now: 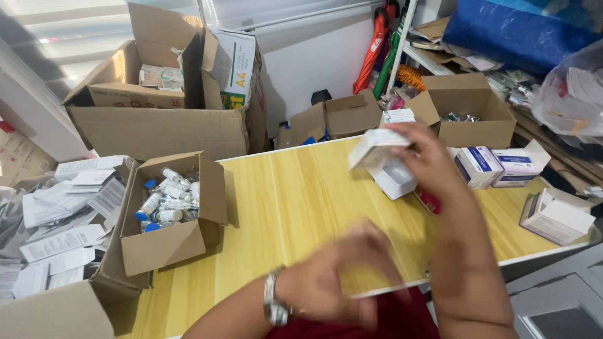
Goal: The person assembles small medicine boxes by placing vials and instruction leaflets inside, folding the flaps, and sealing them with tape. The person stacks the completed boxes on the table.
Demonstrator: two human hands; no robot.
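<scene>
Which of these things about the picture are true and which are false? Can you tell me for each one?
1. The right hand holds up a small white carton. True.
2. The open cardboard box on the left of the yellow table is full of apples. False: it holds little vials with blue caps.
3. The left hand wears a wristwatch. True.
4. The table top is bright red. False: it is yellow wood.
5. White paper leaflets lie in a heap left of the vial box. True.
6. The left hand is holding a big carton. False: it is blurred, low by the table edge, and no carton shows in it.
</scene>
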